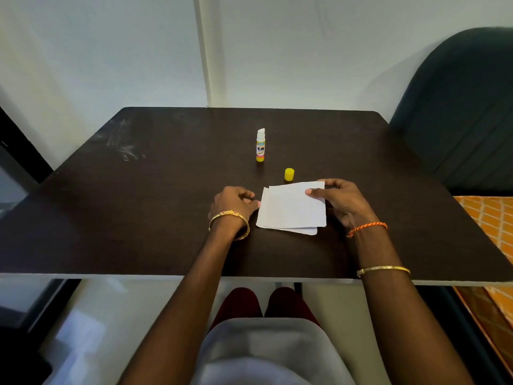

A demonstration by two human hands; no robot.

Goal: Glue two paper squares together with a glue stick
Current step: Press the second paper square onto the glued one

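Observation:
Two white paper squares lie stacked on the dark table [138, 218]. The upper square [294, 207] sits slightly askew over the lower square [305, 231], whose left and front edges stick out. My right hand [337, 201] grips the upper square's far right corner, thumb on top. My left hand [234, 202] rests curled on the table, fingertips touching the lower square's left edge. The glue stick [260, 147] stands upright and uncapped behind the papers. Its yellow cap [289, 174] sits apart, just beyond the papers.
A dark chair [458, 107] stands at the table's right rear. An orange patterned cloth [497, 223] lies to the right of the table. A white wall runs behind the table. My lap shows below the near edge.

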